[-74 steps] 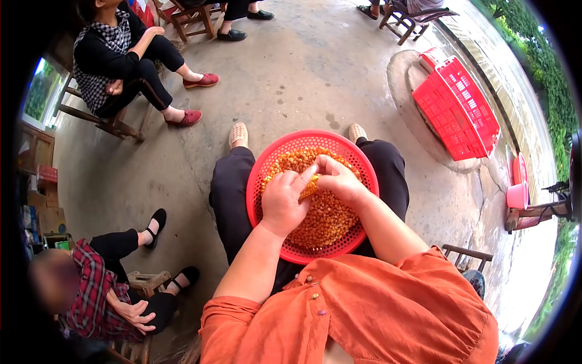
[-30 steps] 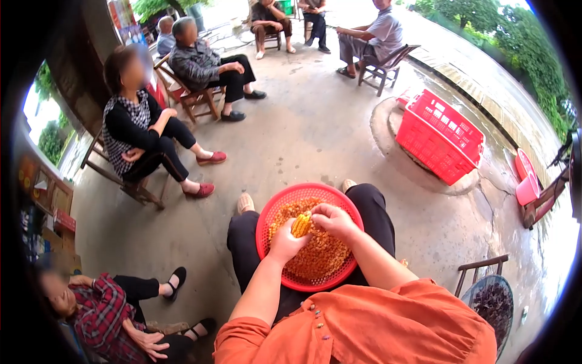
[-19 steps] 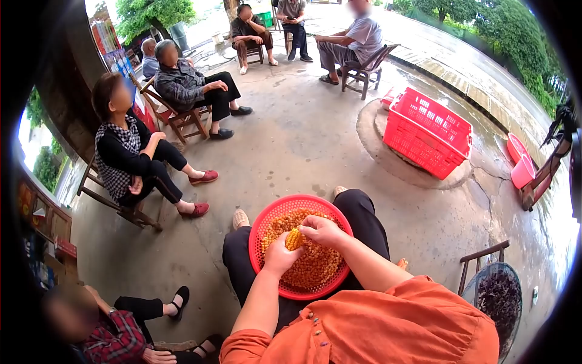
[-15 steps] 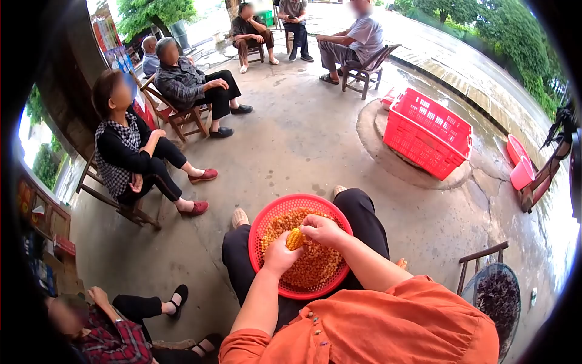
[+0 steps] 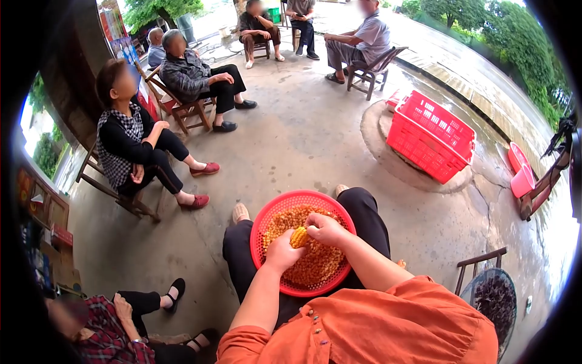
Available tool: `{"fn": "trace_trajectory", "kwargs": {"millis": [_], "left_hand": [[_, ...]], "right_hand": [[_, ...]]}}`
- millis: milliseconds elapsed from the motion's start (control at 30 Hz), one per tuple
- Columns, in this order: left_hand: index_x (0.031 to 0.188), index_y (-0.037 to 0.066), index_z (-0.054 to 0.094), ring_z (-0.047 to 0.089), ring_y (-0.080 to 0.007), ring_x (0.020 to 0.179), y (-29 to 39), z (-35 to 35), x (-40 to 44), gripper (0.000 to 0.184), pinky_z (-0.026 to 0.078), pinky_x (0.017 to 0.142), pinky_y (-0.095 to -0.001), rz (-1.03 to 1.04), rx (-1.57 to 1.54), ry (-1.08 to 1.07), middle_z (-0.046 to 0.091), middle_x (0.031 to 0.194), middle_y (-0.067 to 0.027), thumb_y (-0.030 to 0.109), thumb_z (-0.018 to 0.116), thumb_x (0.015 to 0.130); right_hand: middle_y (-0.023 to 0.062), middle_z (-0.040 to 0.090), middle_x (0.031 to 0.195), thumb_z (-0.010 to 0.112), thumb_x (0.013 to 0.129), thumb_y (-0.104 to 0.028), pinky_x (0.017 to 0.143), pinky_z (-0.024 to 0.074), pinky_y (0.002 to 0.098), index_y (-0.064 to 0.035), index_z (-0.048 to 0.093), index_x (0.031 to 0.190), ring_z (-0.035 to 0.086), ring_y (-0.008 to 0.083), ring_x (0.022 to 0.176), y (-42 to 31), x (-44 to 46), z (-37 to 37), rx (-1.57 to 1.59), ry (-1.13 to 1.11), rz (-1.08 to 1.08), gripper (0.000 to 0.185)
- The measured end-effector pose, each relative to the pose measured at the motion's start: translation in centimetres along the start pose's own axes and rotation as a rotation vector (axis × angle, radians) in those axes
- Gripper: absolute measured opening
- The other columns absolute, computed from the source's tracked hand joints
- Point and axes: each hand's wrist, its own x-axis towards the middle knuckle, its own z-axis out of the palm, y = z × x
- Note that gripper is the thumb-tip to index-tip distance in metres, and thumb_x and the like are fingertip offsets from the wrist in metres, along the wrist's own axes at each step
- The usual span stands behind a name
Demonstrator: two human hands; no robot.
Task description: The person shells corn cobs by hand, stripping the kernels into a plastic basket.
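Note:
A round red perforated basket (image 5: 259, 249) rests on my lap, with loose orange-yellow corn kernels (image 5: 312, 267) spread inside. Over the kernels, my left hand (image 5: 284, 253) is wrapped round a yellow corn cob (image 5: 298, 237), whose rows of kernels show on top. My right hand (image 5: 326, 230) is closed at the cob's right side, thumb and fingers pressed together against it. Whatever lies between those right fingertips is too small to make out.
Several people sit on wooden chairs at the left and back, one in a checked vest (image 5: 124, 133). A red crate (image 5: 427, 142) stands at the right, pink basins (image 5: 522, 179) beyond it. At lower right is a round tray of dark material (image 5: 494, 300).
The view has tilted up from the floor and shows more seated people. The cob now sits more upright in my left hand; my right hand stays by it.

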Motion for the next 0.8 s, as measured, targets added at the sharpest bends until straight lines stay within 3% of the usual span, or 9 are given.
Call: {"fn": "trace_trajectory", "kwargs": {"millis": [233, 300, 400, 467, 533, 600, 800], "left_hand": [[0.121, 0.009, 0.063, 0.069, -0.0297, 0.102, -0.6, 0.4, 0.3, 0.049, 0.052, 0.088, -0.0374, 0.003, -0.058, 0.017, 0.071, 0.106, -0.0153, 0.028, 0.079, 0.078], [0.121, 0.008, 0.063, 0.068, -0.0292, 0.102, -0.7, 0.4, 0.4, 0.049, 0.052, 0.088, -0.0371, 0.007, -0.072, 0.014, 0.071, 0.107, -0.0151, 0.027, 0.079, 0.078], [0.121, 0.008, 0.063, 0.068, -0.0285, 0.103, -0.8, 0.2, 0.4, 0.049, 0.051, 0.088, -0.0367, 0.016, -0.103, 0.013, 0.071, 0.108, -0.0148, 0.026, 0.079, 0.078], [0.12, 0.008, 0.063, 0.068, -0.0282, 0.103, -0.8, 0.2, 0.4, 0.048, 0.051, 0.088, -0.0368, 0.017, -0.121, 0.011, 0.071, 0.108, -0.0146, 0.025, 0.078, 0.078], [0.121, 0.011, 0.062, 0.067, -0.0354, 0.102, -0.5, 0.0, 0.3, 0.051, 0.052, 0.088, -0.042, 0.049, -0.108, 0.007, 0.07, 0.106, -0.0179, 0.032, 0.077, 0.077], [0.12, 0.011, 0.062, 0.067, -0.0355, 0.102, 0.0, -0.4, 0.1, 0.051, 0.052, 0.088, -0.0423, 0.036, -0.085, -0.008, 0.07, 0.106, -0.0179, 0.033, 0.077, 0.077], [0.117, 0.011, 0.063, 0.067, -0.0356, 0.101, 0.1, -0.3, -0.2, 0.047, 0.052, 0.086, -0.0427, 0.025, -0.06, 0.006, 0.07, 0.103, -0.0181, 0.033, 0.076, 0.078]], "right_hand": [[0.0104, 0.065, 0.086, 0.056, 0.084, -0.011, 0.078, 0.0507, 0.034, -0.0031, 0.061, 0.104, 0.063, 0.0201, 0.084, -0.4, -0.6, 0.2, -0.134, 0.021, -0.078, 0.021], [0.0142, 0.067, 0.089, 0.06, 0.085, -0.015, 0.078, 0.0511, 0.0356, -0.0029, 0.061, 0.109, 0.066, 0.0242, 0.086, 0.1, -0.4, 0.1, -0.044, -0.006, -0.07, 0.027], [0.0138, 0.068, 0.09, 0.059, 0.085, -0.015, 0.079, 0.0512, 0.0346, -0.003, 0.061, 0.113, 0.065, 0.0231, 0.085, 0.2, -0.2, -0.2, 0.036, -0.012, -0.055, 0.03], [0.0128, 0.068, 0.09, 0.06, 0.086, -0.018, 0.078, 0.0514, 0.0336, -0.0031, 0.063, 0.111, 0.065, 0.0212, 0.084, 0.0, -0.1, -0.4, 0.081, -0.025, -0.037, 0.029], [0.0118, 0.068, 0.088, 0.062, 0.088, -0.021, 0.077, 0.0516, 0.033, -0.0026, 0.065, 0.105, 0.065, 0.0194, 0.084, -0.8, -0.4, -0.5, 0.089, -0.009, -0.018, 0.026], [0.0099, 0.068, 0.087, 0.063, 0.089, -0.022, 0.076, 0.0514, 0.0319, -0.0025, 0.065, 0.1, 0.064, 0.0173, 0.082, 0.1, 0.0, -0.2, 0.095, 0.001, -0.061, 0.023], [0.008, 0.066, 0.084, 0.061, 0.086, -0.015, 0.075, 0.0508, 0.0306, -0.0027, 0.064, 0.099, 0.062, 0.015, 0.08, 0.0, 0.1, -0.3, 0.081, -0.024, -0.005, 0.018]]}}
